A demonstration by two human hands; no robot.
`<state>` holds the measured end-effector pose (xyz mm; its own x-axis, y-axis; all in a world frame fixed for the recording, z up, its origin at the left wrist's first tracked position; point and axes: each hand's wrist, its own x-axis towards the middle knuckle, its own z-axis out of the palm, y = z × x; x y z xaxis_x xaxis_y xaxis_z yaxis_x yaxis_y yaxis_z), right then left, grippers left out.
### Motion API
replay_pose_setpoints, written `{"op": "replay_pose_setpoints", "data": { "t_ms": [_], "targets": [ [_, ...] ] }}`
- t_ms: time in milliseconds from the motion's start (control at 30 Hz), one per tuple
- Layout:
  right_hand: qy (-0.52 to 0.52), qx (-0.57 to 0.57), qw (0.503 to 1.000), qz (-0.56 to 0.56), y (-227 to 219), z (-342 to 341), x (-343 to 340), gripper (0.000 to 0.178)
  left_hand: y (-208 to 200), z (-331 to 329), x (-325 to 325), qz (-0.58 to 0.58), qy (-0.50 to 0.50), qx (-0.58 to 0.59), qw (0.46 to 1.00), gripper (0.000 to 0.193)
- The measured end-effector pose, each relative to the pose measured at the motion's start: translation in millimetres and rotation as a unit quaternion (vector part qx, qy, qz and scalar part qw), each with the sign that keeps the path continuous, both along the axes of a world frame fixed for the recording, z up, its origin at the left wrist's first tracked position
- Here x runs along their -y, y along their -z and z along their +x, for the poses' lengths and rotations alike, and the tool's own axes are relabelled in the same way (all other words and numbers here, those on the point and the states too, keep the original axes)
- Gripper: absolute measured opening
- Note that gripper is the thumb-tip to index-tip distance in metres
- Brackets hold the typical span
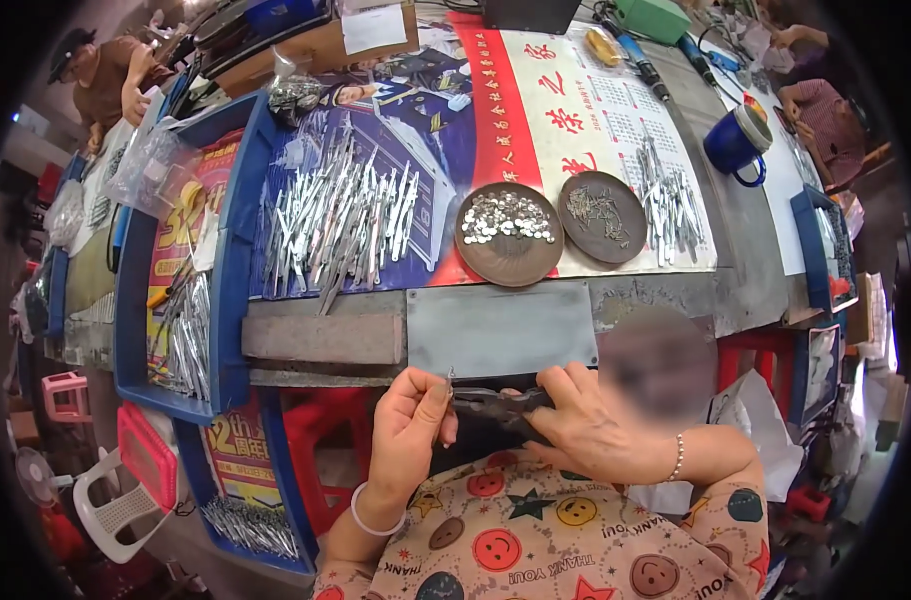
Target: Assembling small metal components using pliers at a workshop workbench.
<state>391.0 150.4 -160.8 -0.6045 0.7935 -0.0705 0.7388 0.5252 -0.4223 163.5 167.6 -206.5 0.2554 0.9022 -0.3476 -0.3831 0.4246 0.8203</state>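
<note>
Metal piece (451, 376), just one, sits in left grip (411, 416).

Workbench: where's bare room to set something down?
Bare: the grey rectangular plate, between the left brown round dish and the left hand; grey benchtop between multicoloured printed poster and blue cylindrical mug. Crowded: the poster's lower left, under silvery metal strips.

Metal strips (340, 215) show a bright, glossy finish; the small discs (510, 213) appear equally shiny. The shallow dish (505, 266) (apparently plastic) is smooth and matt. The grey plate (500, 330) resembles dull, smooth metal; the long blue tray (231, 340), smooth plastic; the poster (495, 100), printed paper; the patterned garment (530, 515), matt cloth.
</note>
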Motion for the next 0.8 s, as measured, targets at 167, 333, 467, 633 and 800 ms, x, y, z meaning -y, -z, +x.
{"op": "replay_pose_setpoints", "data": {
  "t_ms": [167,333,467,633,800],
  "targets": [
    [0.001,0.007,1.000,0.002,0.4,-1.2,-0.7,0.030,2.7,-0.1,0.9,0.004,-0.001,-0.017,1.000,0.016],
    [-0.002,0.048,0.999,0.022,-0.1,-2.8,2.0,0.023,5.1,2.2,1.5,0.015,-0.004,-0.025,1.000,0.015],
    [0.005,0.017,1.000,-0.022,-3.7,-4.3,-0.3,0.020,6.9,4.1,0.7,0.026,-0.016,-0.035,0.999,0.014],
    [-0.012,-0.128,0.903,-0.409,-16.0,-9.2,-20.9,0.040,8.4,-7.9,10.9,0.020,-0.025,-0.085,0.996,0.009],
    [-0.071,-0.211,0.855,-0.469,2.1,-8.0,-15.3,0.050,11.5,-31.5,35.4,0.032,-0.062,-0.099,0.993,0.011]
  ]
}}
